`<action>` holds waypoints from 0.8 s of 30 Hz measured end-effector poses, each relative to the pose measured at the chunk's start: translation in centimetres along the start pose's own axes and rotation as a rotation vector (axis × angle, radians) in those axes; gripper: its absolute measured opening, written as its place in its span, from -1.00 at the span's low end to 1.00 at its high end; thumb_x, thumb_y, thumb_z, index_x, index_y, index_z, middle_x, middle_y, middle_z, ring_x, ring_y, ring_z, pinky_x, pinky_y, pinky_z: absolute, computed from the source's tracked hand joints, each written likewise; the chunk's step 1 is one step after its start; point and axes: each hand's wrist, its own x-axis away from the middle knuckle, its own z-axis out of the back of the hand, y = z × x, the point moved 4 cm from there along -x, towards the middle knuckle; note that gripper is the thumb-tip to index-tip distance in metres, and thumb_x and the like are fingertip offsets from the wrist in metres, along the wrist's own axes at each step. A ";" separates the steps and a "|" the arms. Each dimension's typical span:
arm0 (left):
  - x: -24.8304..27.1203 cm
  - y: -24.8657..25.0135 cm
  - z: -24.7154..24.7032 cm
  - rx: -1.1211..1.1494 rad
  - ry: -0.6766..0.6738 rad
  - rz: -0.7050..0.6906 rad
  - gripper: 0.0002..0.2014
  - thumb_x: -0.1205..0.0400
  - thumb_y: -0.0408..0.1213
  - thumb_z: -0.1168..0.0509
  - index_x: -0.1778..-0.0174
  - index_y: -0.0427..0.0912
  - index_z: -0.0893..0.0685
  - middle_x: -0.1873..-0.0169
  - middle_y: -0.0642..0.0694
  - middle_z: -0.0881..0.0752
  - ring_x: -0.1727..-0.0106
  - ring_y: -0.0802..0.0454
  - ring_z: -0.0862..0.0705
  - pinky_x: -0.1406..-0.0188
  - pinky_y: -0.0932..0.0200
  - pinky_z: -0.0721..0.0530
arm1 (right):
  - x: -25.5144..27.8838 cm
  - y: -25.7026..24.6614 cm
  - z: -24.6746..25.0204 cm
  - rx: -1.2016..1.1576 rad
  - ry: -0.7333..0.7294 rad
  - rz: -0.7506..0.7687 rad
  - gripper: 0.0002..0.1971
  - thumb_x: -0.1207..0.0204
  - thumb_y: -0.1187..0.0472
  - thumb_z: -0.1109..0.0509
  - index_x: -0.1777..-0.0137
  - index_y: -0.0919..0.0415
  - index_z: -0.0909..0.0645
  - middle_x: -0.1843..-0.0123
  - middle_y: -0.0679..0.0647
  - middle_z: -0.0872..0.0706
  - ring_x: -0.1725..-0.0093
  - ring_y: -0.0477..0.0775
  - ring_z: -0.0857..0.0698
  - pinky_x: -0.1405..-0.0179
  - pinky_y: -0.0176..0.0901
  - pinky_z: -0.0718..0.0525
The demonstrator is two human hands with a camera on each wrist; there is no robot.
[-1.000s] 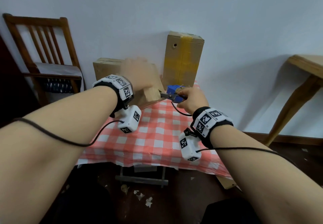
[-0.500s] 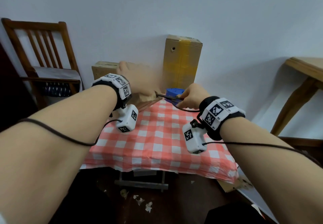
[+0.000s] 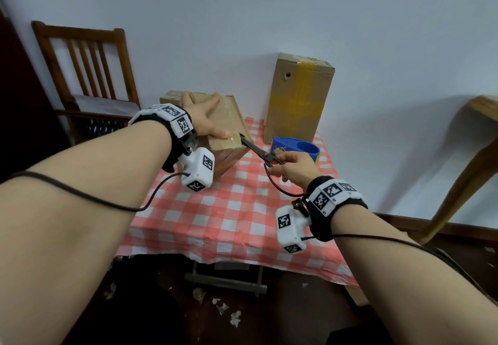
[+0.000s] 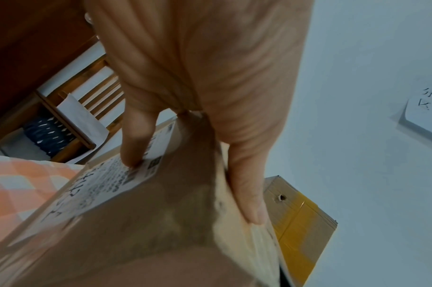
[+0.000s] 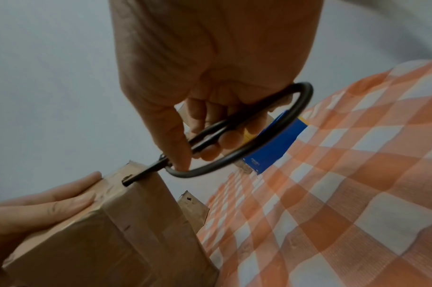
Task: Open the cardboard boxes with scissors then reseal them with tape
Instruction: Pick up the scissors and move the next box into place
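On checked tablecloth (image 3: 229, 218), low box (image 3: 226, 126) under flat left hand (image 3: 200, 121), fingers straight, pressing its top. Right hand (image 3: 295, 168) grips black scissors (image 3: 258, 150), tips at box's taped edge. Blue tape dispenser (image 3: 296, 146), tall box (image 3: 299, 99) behind.

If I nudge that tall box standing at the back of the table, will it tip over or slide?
The tall box stands on its narrow end, so a push near the top would probably tip it. It sits beside the wall, which may catch a backward fall. The tablecloth looks soft, so it would likely drag rather than slide.
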 end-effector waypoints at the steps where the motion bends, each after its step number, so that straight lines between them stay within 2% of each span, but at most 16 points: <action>1: -0.1 -0.1 0.0 0.007 -0.003 0.000 0.07 -0.36 0.21 -0.52 -0.62 0.39 0.10 -0.61 -0.19 0.26 -0.64 -0.36 0.04 -0.58 -0.22 -0.24 | 0.0 0.0 0.0 -0.004 0.004 0.009 -0.90 -0.41 0.38 -0.51 0.14 0.25 -0.65 0.31 0.02 -0.59 0.40 -0.10 -0.49 0.53 -0.45 -0.45; 4: -0.4 -0.4 0.1 0.011 -0.012 0.005 0.07 -0.36 0.20 -0.52 -0.62 0.41 0.11 -0.61 -0.19 0.28 -0.63 -0.39 0.04 -0.57 -0.25 -0.25 | 0.3 -0.3 0.1 0.013 0.001 0.039 -0.88 -0.42 0.34 -0.54 0.08 0.28 -0.69 0.34 -0.01 -0.59 0.41 -0.09 -0.49 0.59 -0.52 -0.45; 8: -0.7 -0.6 0.0 -0.002 -0.008 0.020 0.09 -0.35 0.22 -0.52 -0.61 0.41 0.12 -0.62 -0.20 0.29 -0.63 -0.40 0.04 -0.56 -0.27 -0.27 | 0.5 -1.6 0.9 0.128 -0.048 0.042 -0.95 -0.42 0.27 -0.55 0.17 0.22 -0.74 0.41 0.02 -0.60 0.48 -0.07 -0.48 0.61 -0.42 -0.41; 12: -1.2 -0.8 -0.1 -0.018 -0.001 0.046 0.11 -0.33 0.26 -0.51 -0.61 0.41 0.16 -0.61 -0.22 0.24 -0.60 -0.44 -0.03 -0.48 -0.29 -0.40 | 0.5 -2.8 2.5 0.163 -0.065 -0.036 -0.80 -0.39 0.29 -0.58 0.06 0.41 -0.77 0.43 0.11 -0.62 0.56 -0.05 -0.45 0.59 -0.27 -0.38; 15: -1.5 -1.2 -0.1 -0.047 -0.014 0.076 0.18 -0.25 0.34 -0.50 -0.60 0.42 0.20 -0.59 -0.26 0.15 -0.55 -0.47 -0.16 -0.41 -0.30 -0.48 | 0.8 -3.3 3.1 0.147 -0.093 -0.115 -0.70 -0.36 0.30 -0.60 -0.02 0.51 -0.74 0.40 0.16 -0.61 0.56 -0.01 -0.45 0.57 -0.25 -0.40; 20: -1.7 -0.6 -0.4 -0.072 0.011 0.086 0.15 -0.29 0.33 -0.49 -0.62 0.38 0.19 -0.57 -0.30 0.12 -0.53 -0.48 -0.19 -0.42 -0.27 -0.47 | 0.8 -4.3 2.2 0.163 -0.076 -0.124 -0.79 -0.38 0.29 -0.60 0.09 0.43 -0.73 0.51 0.11 -0.60 0.68 -0.05 -0.42 0.70 -0.37 -0.36; 24: -2.1 -1.0 -0.3 -0.065 -0.003 0.123 0.21 -0.19 0.41 -0.47 -0.60 0.42 0.21 -0.59 -0.24 0.11 -0.51 -0.47 -0.26 -0.37 -0.31 -0.50 | 0.5 -3.1 -0.1 0.105 -0.083 -0.075 -0.84 -0.44 0.28 -0.55 0.24 0.32 -0.64 0.49 0.10 -0.57 0.61 -0.04 -0.45 0.63 -0.26 -0.40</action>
